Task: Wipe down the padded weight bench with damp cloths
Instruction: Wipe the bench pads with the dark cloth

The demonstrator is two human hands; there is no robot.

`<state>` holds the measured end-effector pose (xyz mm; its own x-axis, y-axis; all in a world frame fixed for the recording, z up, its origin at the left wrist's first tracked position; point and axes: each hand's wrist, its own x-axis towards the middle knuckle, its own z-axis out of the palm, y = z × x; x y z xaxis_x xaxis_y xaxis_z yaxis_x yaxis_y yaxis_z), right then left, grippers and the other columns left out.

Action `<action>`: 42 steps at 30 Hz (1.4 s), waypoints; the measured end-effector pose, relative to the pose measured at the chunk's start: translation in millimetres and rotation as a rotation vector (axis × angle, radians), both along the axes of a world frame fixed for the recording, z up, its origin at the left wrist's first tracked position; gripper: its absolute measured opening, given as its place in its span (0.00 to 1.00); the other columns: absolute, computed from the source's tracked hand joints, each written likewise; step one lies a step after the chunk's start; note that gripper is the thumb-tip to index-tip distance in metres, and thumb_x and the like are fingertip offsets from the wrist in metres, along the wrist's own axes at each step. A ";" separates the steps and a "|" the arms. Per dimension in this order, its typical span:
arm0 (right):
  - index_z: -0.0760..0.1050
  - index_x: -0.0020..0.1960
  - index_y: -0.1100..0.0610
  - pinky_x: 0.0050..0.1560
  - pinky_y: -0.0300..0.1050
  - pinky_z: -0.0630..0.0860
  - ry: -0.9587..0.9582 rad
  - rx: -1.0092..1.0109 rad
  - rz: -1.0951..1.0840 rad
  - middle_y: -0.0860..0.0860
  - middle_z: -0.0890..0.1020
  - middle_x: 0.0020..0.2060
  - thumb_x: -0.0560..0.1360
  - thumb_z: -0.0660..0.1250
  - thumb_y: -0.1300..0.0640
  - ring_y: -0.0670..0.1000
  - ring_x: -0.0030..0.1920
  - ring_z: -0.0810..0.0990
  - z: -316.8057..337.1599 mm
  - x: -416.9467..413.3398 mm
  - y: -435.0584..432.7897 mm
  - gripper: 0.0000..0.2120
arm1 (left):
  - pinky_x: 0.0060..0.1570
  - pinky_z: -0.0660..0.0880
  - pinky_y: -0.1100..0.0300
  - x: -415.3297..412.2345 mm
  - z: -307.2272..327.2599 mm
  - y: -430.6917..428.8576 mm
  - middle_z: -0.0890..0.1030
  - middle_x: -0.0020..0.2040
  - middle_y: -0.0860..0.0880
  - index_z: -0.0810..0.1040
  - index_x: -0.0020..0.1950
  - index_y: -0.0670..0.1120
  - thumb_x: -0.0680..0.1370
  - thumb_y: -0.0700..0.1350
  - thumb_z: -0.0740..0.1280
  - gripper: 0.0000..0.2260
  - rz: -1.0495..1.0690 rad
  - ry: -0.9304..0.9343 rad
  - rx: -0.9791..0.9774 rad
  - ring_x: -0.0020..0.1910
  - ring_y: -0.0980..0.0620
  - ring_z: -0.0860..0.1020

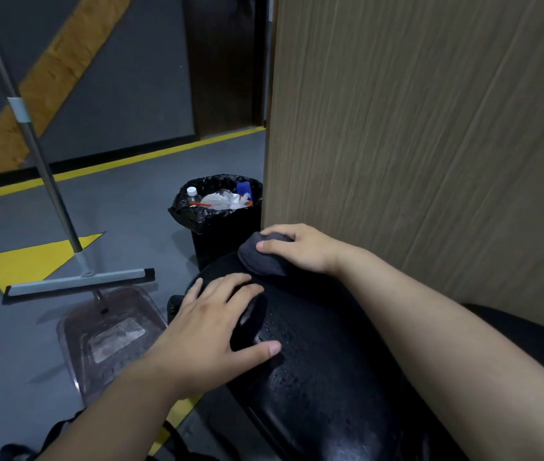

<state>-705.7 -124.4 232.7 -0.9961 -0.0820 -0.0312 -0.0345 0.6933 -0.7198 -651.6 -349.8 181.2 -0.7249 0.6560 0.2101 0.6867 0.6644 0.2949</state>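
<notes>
The black padded bench (324, 371) runs from the lower right up toward the middle, its surface beaded with water drops. My right hand (300, 247) presses a grey cloth (262, 261) onto the far end of the pad, fingers curled over it. My left hand (210, 331) lies flat with spread fingers on a dark cloth (250, 322) near the pad's left edge, most of that cloth hidden under the palm.
A black bin with a liner and rubbish (220, 211) stands just beyond the bench's end. A wooden panel (430, 128) rises along the right. A floor squeegee (77, 284) leans at the left, with a clear plastic tub (111, 334) on the grey floor beside the bench.
</notes>
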 end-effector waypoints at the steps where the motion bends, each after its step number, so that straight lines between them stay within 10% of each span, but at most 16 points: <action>1: 0.80 0.57 0.46 0.56 0.30 0.69 -0.009 -0.007 -0.005 0.43 0.82 0.55 0.75 0.70 0.45 0.41 0.56 0.78 0.7 4.0 4.8 0.12 | 0.78 0.45 0.47 0.1 0.7 1.9 0.57 0.75 0.62 0.60 0.76 0.61 0.69 0.78 0.52 0.38 -0.001 -0.008 -0.007 0.76 0.62 0.52; 9: 0.81 0.51 0.42 0.46 0.21 0.66 -0.070 0.036 -0.139 0.35 0.81 0.47 0.75 0.70 0.47 0.35 0.50 0.76 11.8 47.7 68.4 0.06 | 0.78 0.47 0.45 -3.6 1.3 -0.5 0.57 0.77 0.62 0.61 0.76 0.62 0.67 0.81 0.53 0.42 -0.028 -0.073 -0.029 0.77 0.60 0.53; 15: 0.81 0.53 0.41 0.65 0.40 0.70 -0.091 0.029 -0.344 0.42 0.81 0.56 0.74 0.69 0.41 0.44 0.57 0.78 11.9 94.7 120.4 0.10 | 0.77 0.48 0.44 -5.1 -0.9 1.6 0.58 0.77 0.61 0.62 0.76 0.62 0.65 0.82 0.51 0.44 -0.031 -0.079 -0.017 0.77 0.59 0.54; 29: 0.73 0.66 0.45 0.67 0.47 0.70 0.141 0.269 -0.213 0.44 0.79 0.60 0.74 0.69 0.43 0.45 0.62 0.77 -6.8 185.2 95.4 0.22 | 0.74 0.56 0.39 -7.6 -4.6 5.0 0.63 0.75 0.57 0.66 0.74 0.59 0.66 0.82 0.50 0.44 -0.021 -0.017 -0.026 0.75 0.54 0.60; 36: 0.71 0.65 0.41 0.53 0.19 0.62 0.194 0.345 -0.048 0.32 0.69 0.63 0.75 0.70 0.49 0.20 0.51 0.70 4.1 236.6 72.1 0.20 | 0.76 0.50 0.41 -0.1 1.5 4.8 0.62 0.77 0.55 0.65 0.76 0.56 0.67 0.79 0.51 0.44 -0.013 -0.040 -0.048 0.76 0.53 0.58; 38: 0.70 0.67 0.41 0.66 0.31 0.65 0.218 0.351 0.009 0.36 0.72 0.68 0.74 0.68 0.43 0.32 0.70 0.65 0.9 247.3 64.0 0.22 | 0.76 0.49 0.40 0.7 1.4 3.6 0.61 0.77 0.55 0.64 0.76 0.56 0.68 0.78 0.51 0.43 -0.013 -0.046 -0.050 0.76 0.52 0.58; 42: 0.68 0.71 0.43 0.74 0.51 0.65 0.261 0.384 0.073 0.38 0.70 0.71 0.76 0.64 0.38 0.40 0.76 0.57 -6.1 269.2 42.9 0.25 | 0.75 0.52 0.39 1.7 1.0 0.9 0.62 0.77 0.53 0.65 0.76 0.55 0.68 0.77 0.51 0.42 -0.020 -0.033 -0.040 0.76 0.51 0.58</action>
<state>-436.5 -81.5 226.6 -0.9668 -0.1833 0.1779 -0.2386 0.8968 -0.3725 -649.9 -348.8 182.2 -0.7180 0.6776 0.1591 0.6899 0.6628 0.2911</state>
